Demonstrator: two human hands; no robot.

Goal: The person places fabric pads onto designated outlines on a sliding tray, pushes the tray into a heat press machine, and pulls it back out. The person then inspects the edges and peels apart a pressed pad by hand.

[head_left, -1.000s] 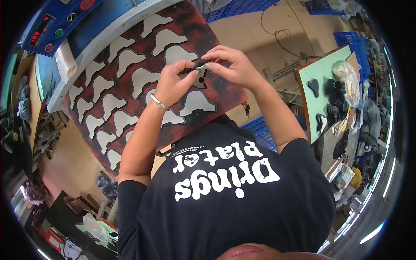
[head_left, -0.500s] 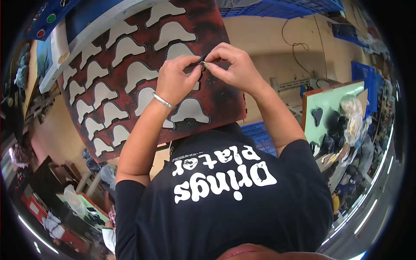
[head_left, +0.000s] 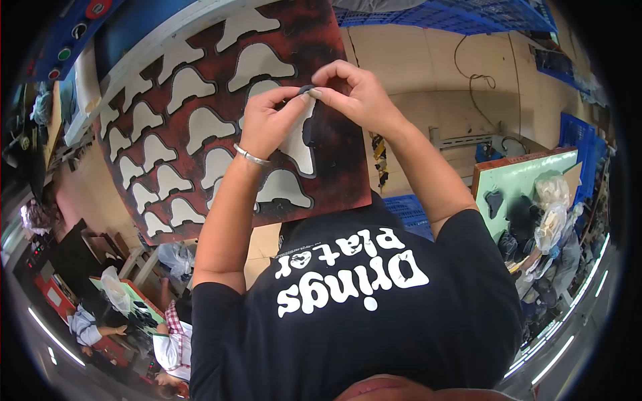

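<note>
Between my hands is a pale, flat shaped piece (head_left: 302, 148) with a dark edge, held above a red-and-black mottled board (head_left: 344, 177). My left hand (head_left: 273, 123) pinches its upper end between thumb and fingers; a silver bangle is on that wrist. At the same end, my right hand (head_left: 358, 99) has its thumb against the piece, with its index finger bent and raised. The piece hangs tilted, partly behind my left hand. Rows of bell-shaped pale pieces (head_left: 261, 67) with dark outlines lie on the board, some hidden by my left arm.
A machine panel with buttons (head_left: 64, 55) stands at the upper left beside a grey metal bar (head_left: 160, 33). To the right, a green-topped table (head_left: 491, 177) bears dark pieces and plastic bags (head_left: 552, 194). Blue crates (head_left: 428, 17) are at the top. Other people (head_left: 175, 344) are at the lower left.
The held piece has turned so its pale face shows below my hands. My right index finger has lifted away from the pinch. The whole view has shifted slightly.
</note>
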